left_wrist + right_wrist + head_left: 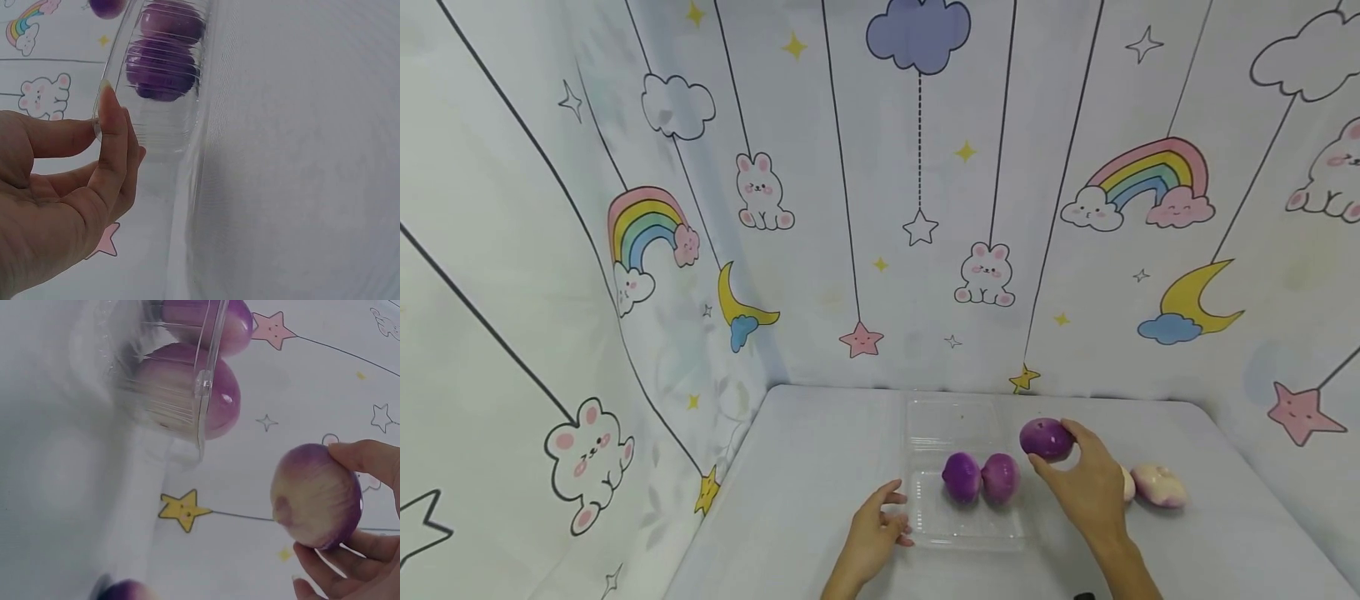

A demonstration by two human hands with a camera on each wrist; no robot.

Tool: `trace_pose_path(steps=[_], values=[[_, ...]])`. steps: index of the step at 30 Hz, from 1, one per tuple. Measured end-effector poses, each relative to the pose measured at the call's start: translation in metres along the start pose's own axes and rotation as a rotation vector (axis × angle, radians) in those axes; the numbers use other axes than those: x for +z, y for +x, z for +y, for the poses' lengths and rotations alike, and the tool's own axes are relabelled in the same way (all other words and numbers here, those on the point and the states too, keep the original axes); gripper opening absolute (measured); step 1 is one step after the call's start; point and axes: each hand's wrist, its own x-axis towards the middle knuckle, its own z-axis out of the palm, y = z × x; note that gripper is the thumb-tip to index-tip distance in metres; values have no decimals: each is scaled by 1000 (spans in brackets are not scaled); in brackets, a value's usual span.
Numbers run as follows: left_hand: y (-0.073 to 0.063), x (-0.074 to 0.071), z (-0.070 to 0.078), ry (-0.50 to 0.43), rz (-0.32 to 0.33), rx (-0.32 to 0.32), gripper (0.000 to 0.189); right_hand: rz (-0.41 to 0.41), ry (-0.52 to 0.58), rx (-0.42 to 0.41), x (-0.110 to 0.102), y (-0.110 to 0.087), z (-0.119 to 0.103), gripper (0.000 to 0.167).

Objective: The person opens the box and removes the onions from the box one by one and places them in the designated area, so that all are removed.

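Between the thumb and fingers of my right hand (pixel 1088 483) is a purple turnip (pixel 1045 439), raised to the right of a clear plastic box. In the right wrist view, this turnip (pixel 315 497) shows a cream underside with a small stub. Two more turnips, one deep purple (pixel 962 478) and one pinker (pixel 1001 478), sit side by side in the clear box (pixel 928 525). My left hand (pixel 874 529) is at the box's left side, fingers loosely bent, fingertips right at its rim.
The box's clear lid (pixel 951 425) lies folded back behind it. To the right, partly behind my right hand, cream-and-purple turnips (pixel 1159 486) lie on the white table (pixel 805 458). A patterned cloth (pixel 820 208) hangs behind and at the sides.
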Motion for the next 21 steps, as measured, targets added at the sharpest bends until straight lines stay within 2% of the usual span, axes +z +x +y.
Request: trace_pose_path(steps=[9, 21], values=[[0, -2, -2, 18, -15, 13, 59, -26, 7, -69, -2, 2, -9, 76], [2, 0, -5, -25, -14, 15, 61, -80, 63, -150, 6, 2, -20, 81]])
